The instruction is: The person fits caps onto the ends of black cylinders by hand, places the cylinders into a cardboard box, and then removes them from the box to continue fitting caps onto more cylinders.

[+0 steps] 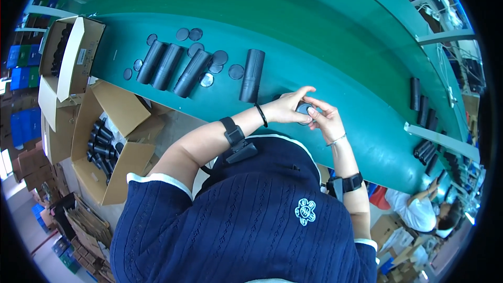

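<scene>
Close to the bench's near edge, my left hand (285, 109) is wrapped round a dark round piece (303, 111) with a grey disc-like face. It looks like a black tube seen end-on, mostly hidden by the fingers. From the other side my right hand (328, 122) grips it too, thumb on the round face. Left of my hands, a ribbed black tube (252, 76) lies alone, with a black disc (236, 72) beside it. Farther left are three more tubes, one of them a black tube (192, 73), with several loose discs around, including a shiny-faced disc (206, 79).
The green bench (346, 144) curves across the view, with a raised green ledge behind. At left stand an open carton (112, 107) of black parts and another carton (78, 57). Several black tubes (422, 107) lie far right, where a co-worker (419, 210) in white sits.
</scene>
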`<control>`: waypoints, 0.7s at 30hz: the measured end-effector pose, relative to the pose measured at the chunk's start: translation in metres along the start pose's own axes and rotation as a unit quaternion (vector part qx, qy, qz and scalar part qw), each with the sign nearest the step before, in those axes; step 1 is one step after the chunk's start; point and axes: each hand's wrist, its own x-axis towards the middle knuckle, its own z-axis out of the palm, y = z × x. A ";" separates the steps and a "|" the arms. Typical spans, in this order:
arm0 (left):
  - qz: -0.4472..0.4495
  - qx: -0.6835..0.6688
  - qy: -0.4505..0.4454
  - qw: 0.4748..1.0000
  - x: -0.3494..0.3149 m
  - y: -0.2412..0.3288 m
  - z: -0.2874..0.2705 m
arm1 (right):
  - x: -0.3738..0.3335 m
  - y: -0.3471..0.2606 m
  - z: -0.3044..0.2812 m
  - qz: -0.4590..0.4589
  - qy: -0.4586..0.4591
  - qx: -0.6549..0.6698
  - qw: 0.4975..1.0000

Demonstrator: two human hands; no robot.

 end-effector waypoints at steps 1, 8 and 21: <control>0.000 -0.011 -0.002 1.000 0.000 0.001 -0.002 | 0.001 -0.002 0.003 -0.012 -0.006 -0.014 1.000; -0.035 -0.229 0.048 0.972 -0.002 0.008 -0.017 | 0.019 0.004 -0.002 0.009 0.018 0.141 0.990; -0.264 0.430 0.327 0.799 -0.001 -0.018 -0.091 | 0.074 0.011 -0.197 -0.014 0.318 -0.116 0.941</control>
